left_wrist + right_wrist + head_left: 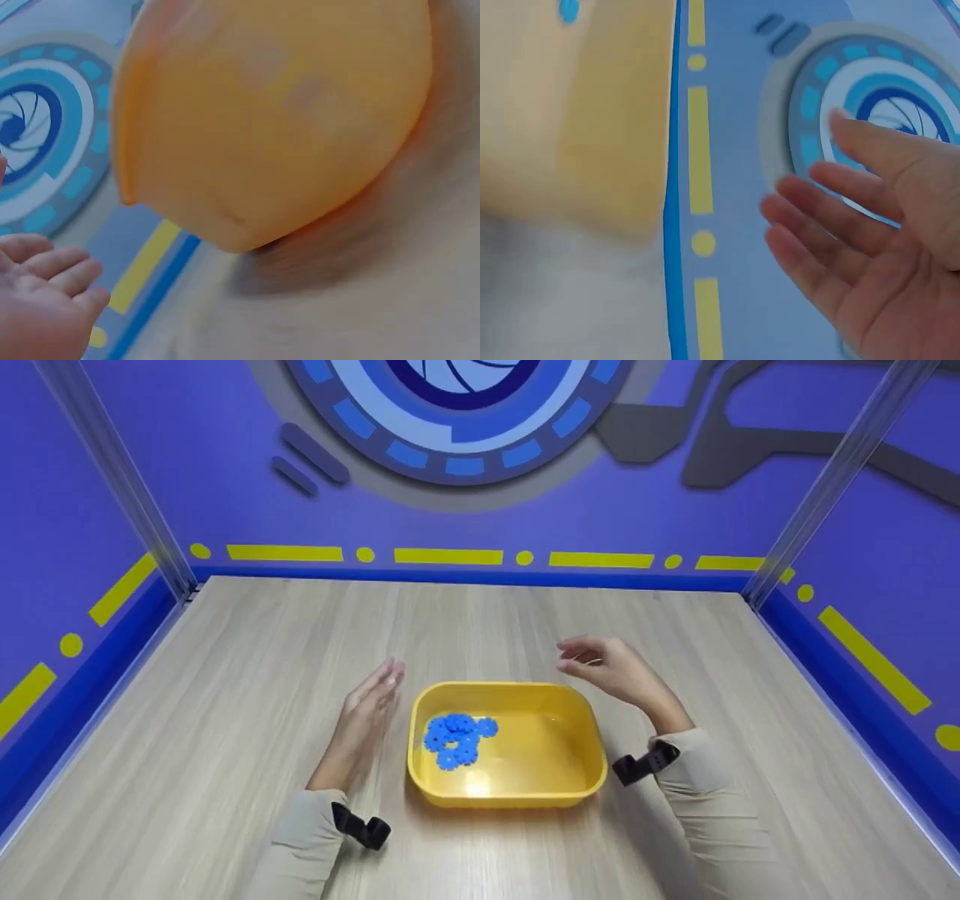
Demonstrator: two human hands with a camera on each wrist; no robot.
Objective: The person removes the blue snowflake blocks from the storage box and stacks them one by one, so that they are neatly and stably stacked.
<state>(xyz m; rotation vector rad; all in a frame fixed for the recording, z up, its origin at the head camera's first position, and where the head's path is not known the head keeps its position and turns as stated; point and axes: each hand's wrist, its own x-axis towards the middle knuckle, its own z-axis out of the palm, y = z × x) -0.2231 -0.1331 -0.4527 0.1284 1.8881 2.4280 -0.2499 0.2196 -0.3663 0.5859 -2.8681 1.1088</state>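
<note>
A yellow plastic bin [525, 793] stands on the wooden table, and a cluster of small blue flower-shaped discs [450, 733] lies in its left half. To the bin's left is my left hand [365, 716], apart from the rim, its fingers extended and nothing in its grasp. My right hand [616, 671] hovers beyond the bin's back right corner, fingers relaxed and slightly bent, holding nothing. The left wrist view shows the outer side of the bin [277, 127] beside the left fingers. In the right wrist view the right palm [900, 285] faces the camera, near the blurred bin [615, 120].
The pale wooden table [300, 637] extends around the bin. Blue panels [525, 525] with yellow dashes rise at the back and both sides, joined by metal corner posts [127, 472]. A black strap [360, 826] sits on the left wrist, another black strap [645, 763] on the right.
</note>
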